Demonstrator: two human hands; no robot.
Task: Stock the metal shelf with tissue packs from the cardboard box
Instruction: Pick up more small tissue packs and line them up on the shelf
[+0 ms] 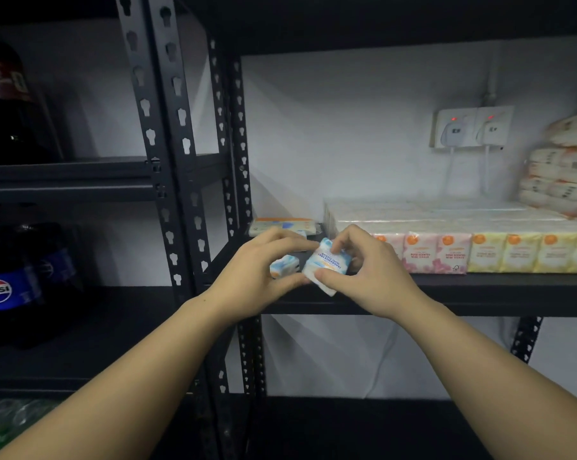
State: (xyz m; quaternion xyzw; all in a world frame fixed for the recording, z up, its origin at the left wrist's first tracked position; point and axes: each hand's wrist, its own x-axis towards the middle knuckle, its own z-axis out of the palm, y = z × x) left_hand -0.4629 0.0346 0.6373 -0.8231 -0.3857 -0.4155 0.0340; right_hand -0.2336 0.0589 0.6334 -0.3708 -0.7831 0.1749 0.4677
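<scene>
Head view: both hands hold one blue tissue pack (327,265) at the front lip of the metal shelf (479,290). Right hand (371,272) pinches it top and bottom, thumb on the lower corner; left hand (259,272) curls round its left edge. Pack is tilted, long axis running up-right, print upside down. Open slot lies just behind and left of the grip, between the left upright and the pink packs (435,252); a second blue pack (282,265) sits there already. Judgement: either hand is equally near; a short push inward should seat it. Cardboard box not in view.
</scene>
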